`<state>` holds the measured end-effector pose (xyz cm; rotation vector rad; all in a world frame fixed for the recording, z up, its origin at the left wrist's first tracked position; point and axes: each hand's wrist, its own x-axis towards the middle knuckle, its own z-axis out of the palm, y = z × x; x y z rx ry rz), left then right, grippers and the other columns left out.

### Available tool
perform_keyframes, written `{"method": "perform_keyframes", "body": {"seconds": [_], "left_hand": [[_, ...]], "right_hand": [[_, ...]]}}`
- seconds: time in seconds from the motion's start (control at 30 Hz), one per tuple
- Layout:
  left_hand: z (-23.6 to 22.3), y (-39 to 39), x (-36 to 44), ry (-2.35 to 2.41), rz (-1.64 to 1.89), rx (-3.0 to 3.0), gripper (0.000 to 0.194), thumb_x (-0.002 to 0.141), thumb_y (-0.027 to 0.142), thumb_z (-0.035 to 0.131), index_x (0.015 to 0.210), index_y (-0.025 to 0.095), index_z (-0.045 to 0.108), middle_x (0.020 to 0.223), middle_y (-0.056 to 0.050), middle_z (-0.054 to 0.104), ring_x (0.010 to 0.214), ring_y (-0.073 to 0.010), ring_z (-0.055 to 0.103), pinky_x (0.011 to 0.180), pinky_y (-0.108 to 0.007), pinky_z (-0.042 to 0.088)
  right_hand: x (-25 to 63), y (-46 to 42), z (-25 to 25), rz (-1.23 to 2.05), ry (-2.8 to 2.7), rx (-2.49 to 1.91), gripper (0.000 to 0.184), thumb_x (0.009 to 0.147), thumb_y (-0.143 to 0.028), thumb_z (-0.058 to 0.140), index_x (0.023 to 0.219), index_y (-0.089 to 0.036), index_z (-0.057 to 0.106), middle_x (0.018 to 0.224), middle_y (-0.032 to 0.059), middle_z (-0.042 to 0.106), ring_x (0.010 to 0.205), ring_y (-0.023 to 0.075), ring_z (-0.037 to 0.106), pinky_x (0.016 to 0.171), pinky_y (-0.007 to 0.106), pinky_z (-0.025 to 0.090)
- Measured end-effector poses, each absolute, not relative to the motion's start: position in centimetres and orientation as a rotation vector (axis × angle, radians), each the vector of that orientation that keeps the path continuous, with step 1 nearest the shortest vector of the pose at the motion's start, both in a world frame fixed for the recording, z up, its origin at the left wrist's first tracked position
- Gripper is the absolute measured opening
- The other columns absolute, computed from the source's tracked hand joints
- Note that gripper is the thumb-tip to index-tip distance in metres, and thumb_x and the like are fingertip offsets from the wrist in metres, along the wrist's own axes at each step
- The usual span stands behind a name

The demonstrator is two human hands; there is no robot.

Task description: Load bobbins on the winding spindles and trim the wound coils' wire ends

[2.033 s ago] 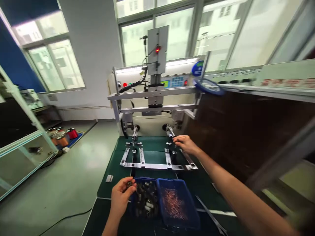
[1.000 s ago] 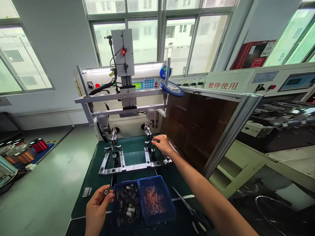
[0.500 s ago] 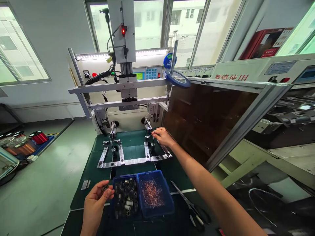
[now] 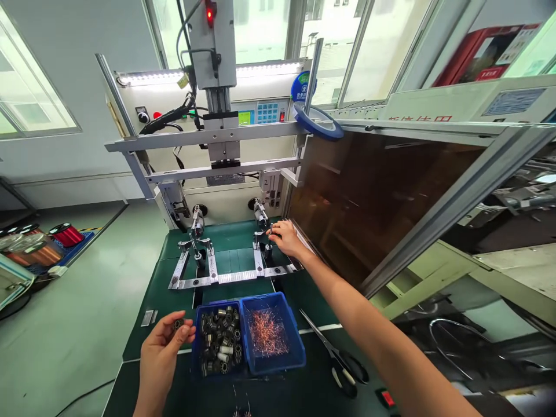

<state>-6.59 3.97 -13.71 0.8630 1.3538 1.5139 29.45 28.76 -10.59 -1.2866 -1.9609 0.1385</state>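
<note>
The left hand (image 4: 161, 354) pinches a small bobbin (image 4: 177, 324) loosely, so it could drop; the right hand (image 4: 284, 237), fingers curled at the spindle (image 4: 260, 213), risks a nip; its grip I cannot tell.

L hand (image 4: 160, 354): small black bobbin (image 4: 177, 324) pinched at fingertips, beside blue bin (image 4: 273, 364) w/ bobbins & copper scraps. R hand (image 4: 285, 238): placed at winding machine's right spindle fixture (image 4: 262, 243). Scissors (image 4: 337, 359) laid on green mat (image 4: 165, 301).

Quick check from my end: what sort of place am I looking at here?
Most likely a factory bench for winding coils: a winding machine with keypad, a blue bin of small bobbins beside copper wire scraps, and wire spools on the floor.
</note>
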Motion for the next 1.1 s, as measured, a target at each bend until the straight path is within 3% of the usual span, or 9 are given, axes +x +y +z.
{"method": "perform_keyframes", "body": {"seconds": [0.3,0.5,0.7,0.93,1.1], "left_hand": [[-14.0,4.5,-6.4,1.326,1.524,0.926,0.056,0.066,0.041,0.085,0.107,0.011,0.061,0.087,-0.007,0.069,0.079,-0.0209,0.067,0.07,-0.03,0.061],[-13.8,5.1,-5.9,1.299,1.562,0.964,0.058,0.064,0.042,0.085,0.106,0.009,0.061,0.084,-0.008,0.07,0.075,-0.0206,0.068,0.069,-0.031,0.06],[-13.0,5.2,-5.2,1.254,1.603,0.931,0.059,0.061,0.043,0.085,0.102,0.009,0.061,0.08,-0.006,0.07,0.073,-0.0198,0.068,0.071,-0.031,0.058],[-11.9,4.4,-3.4,1.136,1.448,1.035,0.056,0.062,0.038,0.084,0.105,0.009,0.064,0.1,-0.014,0.07,0.088,-0.023,0.068,0.082,-0.035,0.057],[-11.1,3.1,-1.9,1.119,1.392,1.1,0.051,0.066,0.038,0.081,0.106,0.011,0.064,0.102,-0.014,0.069,0.092,-0.0244,0.068,0.082,-0.036,0.056]], "right_hand": [[28.0,28.0,-12.7,-0.017,-1.751,-1.368,0.016,0.086,-0.031,0.06,0.093,-0.022,0.072,0.113,0.0099,0.062,0.124,0.0319,0.037,0.099,0.051,0.028],[27.0,27.5,-12.2,-0.072,-1.703,-1.427,0.014,0.083,-0.031,0.064,0.084,-0.017,0.068,0.107,0.0088,0.061,0.116,0.0276,0.043,0.096,0.047,0.032],[26.5,27.0,-12.7,-0.057,-1.649,-1.491,0.016,0.085,-0.031,0.062,0.093,-0.019,0.068,0.116,0.0071,0.059,0.12,0.0272,0.041,0.099,0.049,0.032],[26.5,27.7,-13.1,0.013,-1.635,-1.492,0.015,0.082,-0.03,0.063,0.089,-0.017,0.068,0.117,0.009,0.058,0.119,0.0289,0.039,0.1,0.051,0.029],[26.6,28.0,-13.1,0.053,-1.65,-1.516,0.015,0.082,-0.031,0.063,0.086,-0.018,0.068,0.117,0.0074,0.058,0.117,0.0277,0.04,0.098,0.049,0.031]]}}
